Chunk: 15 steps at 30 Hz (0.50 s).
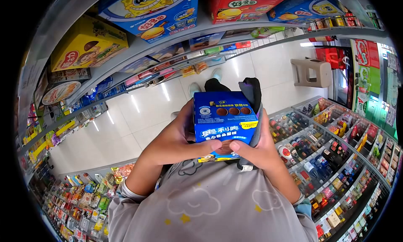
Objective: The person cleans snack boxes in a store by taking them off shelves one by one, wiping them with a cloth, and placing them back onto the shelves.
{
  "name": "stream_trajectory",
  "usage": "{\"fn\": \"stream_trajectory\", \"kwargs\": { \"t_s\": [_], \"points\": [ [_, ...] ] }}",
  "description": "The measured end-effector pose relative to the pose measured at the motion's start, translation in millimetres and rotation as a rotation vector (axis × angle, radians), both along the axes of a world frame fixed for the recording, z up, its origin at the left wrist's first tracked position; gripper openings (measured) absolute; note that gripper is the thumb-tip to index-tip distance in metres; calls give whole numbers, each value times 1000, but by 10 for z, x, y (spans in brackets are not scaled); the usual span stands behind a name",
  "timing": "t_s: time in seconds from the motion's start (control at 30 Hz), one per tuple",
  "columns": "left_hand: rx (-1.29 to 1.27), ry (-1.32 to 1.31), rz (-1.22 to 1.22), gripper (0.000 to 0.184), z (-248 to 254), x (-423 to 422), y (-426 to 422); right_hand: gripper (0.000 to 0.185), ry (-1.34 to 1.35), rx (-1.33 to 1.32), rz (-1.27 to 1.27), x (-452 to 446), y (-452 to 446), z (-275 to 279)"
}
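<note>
A blue box (224, 118) with pictures of round dark cakes and white lettering is held upright in front of the person's body. My left hand (184, 137) grips its left side, the thumb lying across the lower front. On the right side of the box is my right hand (258, 145), its thumb close to the other one near the bottom edge. Dark grey cloth (250, 91) shows behind the box and beside my right hand. The fingers behind the box are mostly hidden.
Shelves with a yellow box (88, 45), a blue cartoon box (153, 13) and a red box (239, 7) run along the top. A beige stool (311, 72) stands on the tiled floor. Packed goods racks (331, 158) fill the right, more goods the lower left.
</note>
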<state>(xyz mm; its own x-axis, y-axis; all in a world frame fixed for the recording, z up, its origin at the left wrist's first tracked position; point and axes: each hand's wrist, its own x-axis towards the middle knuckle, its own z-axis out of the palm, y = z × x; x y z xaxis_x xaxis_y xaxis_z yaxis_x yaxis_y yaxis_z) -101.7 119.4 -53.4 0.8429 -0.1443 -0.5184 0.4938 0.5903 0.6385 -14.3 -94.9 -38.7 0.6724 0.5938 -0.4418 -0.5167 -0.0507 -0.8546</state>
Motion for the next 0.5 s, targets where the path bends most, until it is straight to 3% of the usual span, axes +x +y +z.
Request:
{"fn": "stream_trajectory", "kwargs": {
  "t_s": [0.43, 0.5],
  "points": [
    [146, 24, -26, 86, -122, -309, 104, 76, 69, -170, 57, -211, 273, -44],
    [195, -12, 102, 84, -133, -354, 76, 77, 118, -213, 44, -236, 314, -34]
  ]
}}
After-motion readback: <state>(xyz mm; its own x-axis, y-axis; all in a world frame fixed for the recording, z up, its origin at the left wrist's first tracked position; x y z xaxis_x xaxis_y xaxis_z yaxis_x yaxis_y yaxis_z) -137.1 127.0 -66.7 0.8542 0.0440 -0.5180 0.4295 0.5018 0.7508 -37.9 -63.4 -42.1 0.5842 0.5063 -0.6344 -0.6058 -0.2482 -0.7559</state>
